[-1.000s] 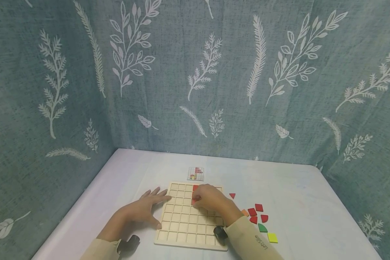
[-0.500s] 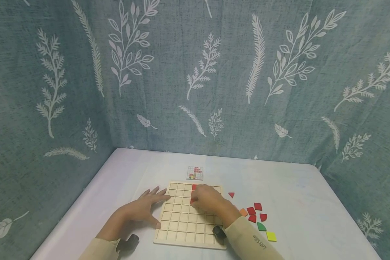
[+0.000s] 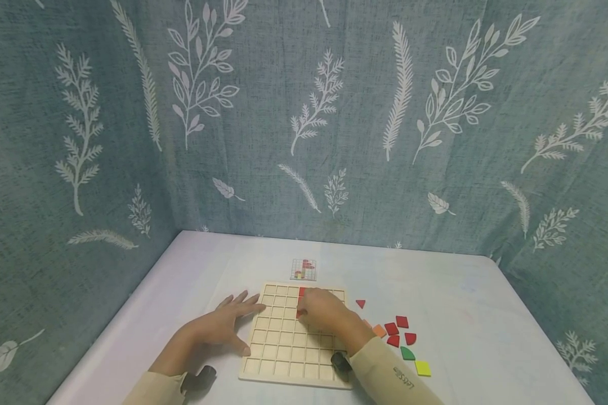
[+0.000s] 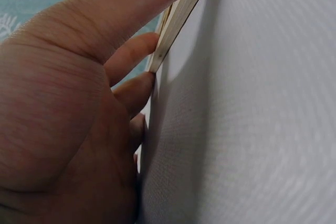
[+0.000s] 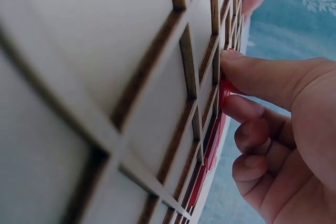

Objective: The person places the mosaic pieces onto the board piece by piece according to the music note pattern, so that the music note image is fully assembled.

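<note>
A square wooden grid board lies on the white table. My left hand is spread beside its left edge, with thumb and fingertips touching the rim; in the left wrist view the fingers are stretched along the board's side. Over the upper middle of the board, my right hand pinches a red tile between thumb and curled index finger, down at the grid cells. More red tiles sit in the cells beyond it, partly hidden by the hand in the head view.
A small pattern card lies behind the board. To the right are a red triangle, several red pieces, an orange tile, a green quarter-round piece and a yellow square. A leaf-patterned curtain hangs behind the table.
The head view has shifted slightly. My right hand stays over the same part of the board with only small finger movement, and my left hand keeps its place at the edge.
</note>
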A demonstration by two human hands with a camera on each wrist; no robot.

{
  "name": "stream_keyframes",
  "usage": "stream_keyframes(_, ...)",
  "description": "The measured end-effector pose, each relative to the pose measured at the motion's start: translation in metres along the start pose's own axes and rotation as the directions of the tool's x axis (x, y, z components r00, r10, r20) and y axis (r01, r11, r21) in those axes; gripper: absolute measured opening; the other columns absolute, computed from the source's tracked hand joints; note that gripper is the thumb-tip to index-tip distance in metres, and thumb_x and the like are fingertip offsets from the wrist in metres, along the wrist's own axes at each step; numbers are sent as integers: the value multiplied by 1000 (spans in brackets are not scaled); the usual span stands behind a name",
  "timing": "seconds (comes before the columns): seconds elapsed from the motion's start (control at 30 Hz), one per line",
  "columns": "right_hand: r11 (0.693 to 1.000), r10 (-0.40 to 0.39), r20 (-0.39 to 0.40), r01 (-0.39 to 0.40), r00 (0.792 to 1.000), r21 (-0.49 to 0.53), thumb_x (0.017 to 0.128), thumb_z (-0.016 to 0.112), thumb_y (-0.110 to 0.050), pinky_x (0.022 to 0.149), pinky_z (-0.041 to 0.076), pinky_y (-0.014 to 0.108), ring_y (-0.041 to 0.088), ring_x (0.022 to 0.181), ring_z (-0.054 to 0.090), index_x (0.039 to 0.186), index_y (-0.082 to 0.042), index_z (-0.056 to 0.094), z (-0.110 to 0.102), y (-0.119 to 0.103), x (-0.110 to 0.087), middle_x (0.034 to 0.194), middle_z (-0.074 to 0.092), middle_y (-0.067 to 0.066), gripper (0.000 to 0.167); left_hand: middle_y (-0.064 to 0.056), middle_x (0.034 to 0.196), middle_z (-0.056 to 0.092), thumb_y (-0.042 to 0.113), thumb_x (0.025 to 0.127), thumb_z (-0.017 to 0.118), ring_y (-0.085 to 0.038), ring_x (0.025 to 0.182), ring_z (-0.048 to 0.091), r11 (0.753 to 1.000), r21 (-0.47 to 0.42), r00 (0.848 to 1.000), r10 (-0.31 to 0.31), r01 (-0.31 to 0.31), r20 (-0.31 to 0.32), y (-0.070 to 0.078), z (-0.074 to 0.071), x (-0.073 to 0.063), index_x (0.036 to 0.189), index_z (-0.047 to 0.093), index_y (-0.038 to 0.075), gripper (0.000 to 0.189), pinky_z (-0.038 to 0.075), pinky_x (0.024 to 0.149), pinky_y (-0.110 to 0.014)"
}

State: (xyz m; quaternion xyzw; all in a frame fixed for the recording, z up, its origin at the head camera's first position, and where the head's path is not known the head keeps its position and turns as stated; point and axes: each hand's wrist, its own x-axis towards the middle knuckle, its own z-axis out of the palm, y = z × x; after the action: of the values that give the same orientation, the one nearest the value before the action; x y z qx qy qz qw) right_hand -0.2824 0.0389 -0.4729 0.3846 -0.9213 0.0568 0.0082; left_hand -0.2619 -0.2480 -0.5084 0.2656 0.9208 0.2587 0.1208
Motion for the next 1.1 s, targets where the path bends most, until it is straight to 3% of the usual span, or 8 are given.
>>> stream_keyframes(0.2,1000,-1,19,1,1000,-5,87,72,-19,70,50,23,5,74,55,83,-21,70,1,2,0,80,54,-12,5,-13,158,25,61,55,82,-38,146,4,1000,-5,1000,15,-15,4,-3,1,0,147,45,23,106,-3,114,-60)
stream_keyframes(0.37,1000,16,30,-16,999,6,86,73,-21,69,50,24,5,75,55,83,-22,70,0,4,0,79,54,-14,5,-11,158,24,61,54,82,-36,147,4,1000,-3,1000,-2,2,6,-3,2,1,147,45,24,106,-3,114,-59)
stream_keyframes(0.6,993,10,-2,-9,1000,114,84,71,-12,66,46,24,7,70,50,77,-21,66,-4,8,-2,74,53,-14,12,-10,159,23,60,53,83,-35,147,3,1000,0,1000,-17,17,8,-4,1,0,147,45,24,107,-4,115,-58)
stream_keyframes(0.7,988,21,-8,-20,1000,153,84,70,-10,69,47,26,7,73,50,83,-20,69,-5,13,-5,78,55,-13,10,-11,159,23,60,54,83,-37,147,3,1000,1,1000,-13,13,8,-4,0,0,147,45,23,107,-4,114,-59)
stream_keyframes(0.93,974,115,52,-123,992,192,89,71,-18,71,50,28,9,74,52,90,-18,74,-6,27,-16,80,58,-11,3,-12,158,24,60,54,82,-37,147,4,1000,-6,1000,-4,4,9,-4,0,-1,147,45,22,107,-3,115,-58)
stream_keyframes(1.03,958,169,67,-180,983,223,89,71,-20,82,53,33,14,88,60,99,-15,75,-8,33,-23,90,64,-8,12,-12,158,24,59,54,82,-37,147,4,1000,-8,1000,1,-1,7,-3,0,-1,147,45,22,107,-3,115,-58)
stream_keyframes(1.1,930,232,78,-244,970,274,88,72,-19,89,52,37,17,100,60,106,-15,75,-9,37,-30,98,65,-8,19,-12,158,24,59,54,83,-37,146,3,1000,-11,1000,3,-3,8,-2,0,-1,147,45,22,107,-3,114,-58)
